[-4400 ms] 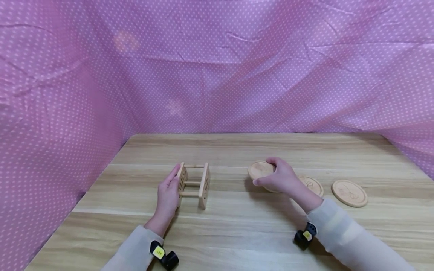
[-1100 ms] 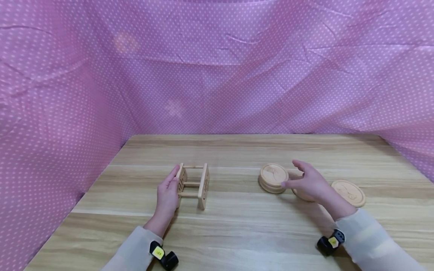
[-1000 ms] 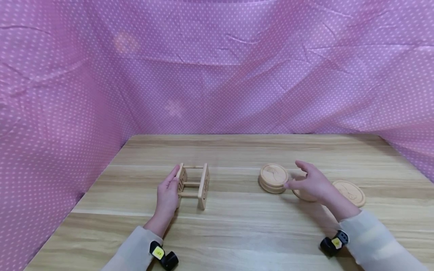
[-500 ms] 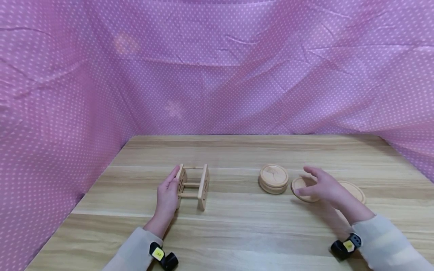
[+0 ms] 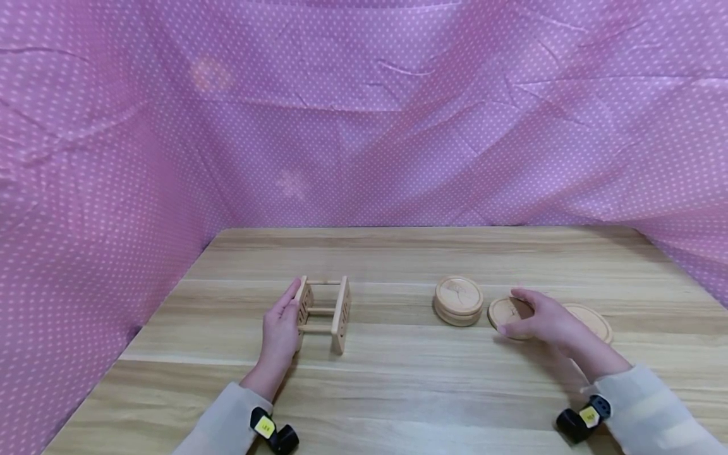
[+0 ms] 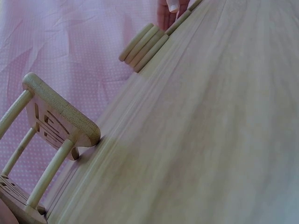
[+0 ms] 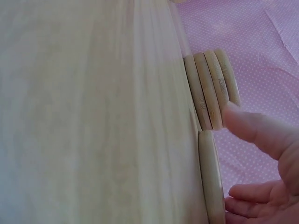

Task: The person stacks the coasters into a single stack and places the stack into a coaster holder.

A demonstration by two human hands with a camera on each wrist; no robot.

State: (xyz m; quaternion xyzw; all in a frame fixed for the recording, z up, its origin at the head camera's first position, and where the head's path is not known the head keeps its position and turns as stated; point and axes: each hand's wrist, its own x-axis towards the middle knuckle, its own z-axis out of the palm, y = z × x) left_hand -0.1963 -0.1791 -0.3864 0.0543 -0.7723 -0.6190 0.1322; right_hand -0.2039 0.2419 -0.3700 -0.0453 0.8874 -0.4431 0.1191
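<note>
The left hand [image 5: 280, 328] lies against the outer left panel of a pale wooden rack [image 5: 342, 316] with two slotted sides joined by round rods, standing on the left of the wood-grain table [image 5: 398, 385]; whether its fingers grip the panel cannot be told. The right hand [image 5: 548, 321] is spread, thumb and fingers parted, over a flat round wooden disc [image 5: 506, 309]. Just left stands a stack of four similar discs [image 5: 459, 296]; another disc [image 5: 595, 321] lies right, partly hidden.

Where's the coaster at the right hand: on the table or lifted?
On the table: the right wrist view shows the coaster lying flat against it.
</note>
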